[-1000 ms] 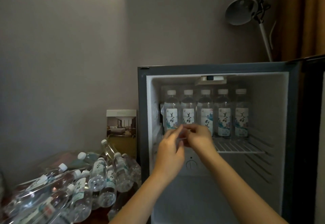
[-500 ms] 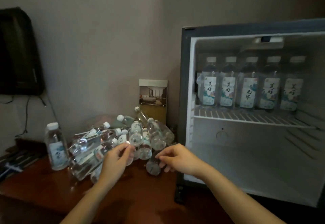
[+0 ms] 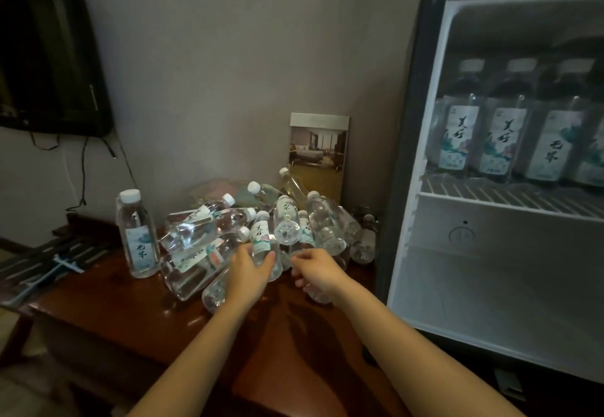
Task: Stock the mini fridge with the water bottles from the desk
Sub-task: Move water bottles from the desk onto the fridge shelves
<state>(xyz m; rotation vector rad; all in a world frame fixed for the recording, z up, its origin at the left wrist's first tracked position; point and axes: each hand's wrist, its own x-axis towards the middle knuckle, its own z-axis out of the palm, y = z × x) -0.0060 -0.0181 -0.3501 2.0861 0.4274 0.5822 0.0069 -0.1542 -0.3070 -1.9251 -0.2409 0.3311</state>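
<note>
Several clear water bottles with white caps lie in a heap on the brown wooden desk. One more bottle stands upright to the left of the heap. My left hand wraps thumb and fingers around a labelled bottle at the front of the heap. My right hand hovers with curled fingers over another bottle lying by the fridge; its grip is hidden. The mini fridge stands open at the right, with a row of upright bottles on its wire shelf.
A picture card leans on the wall behind the heap. A black screen hangs at the upper left with cables below it. Dark flat items lie at the desk's left end. The fridge space below the shelf holds nothing.
Both hands came out of the fridge and went down left to the heap on the desk. The view swung left with them. My left hand now wraps a bottle.
</note>
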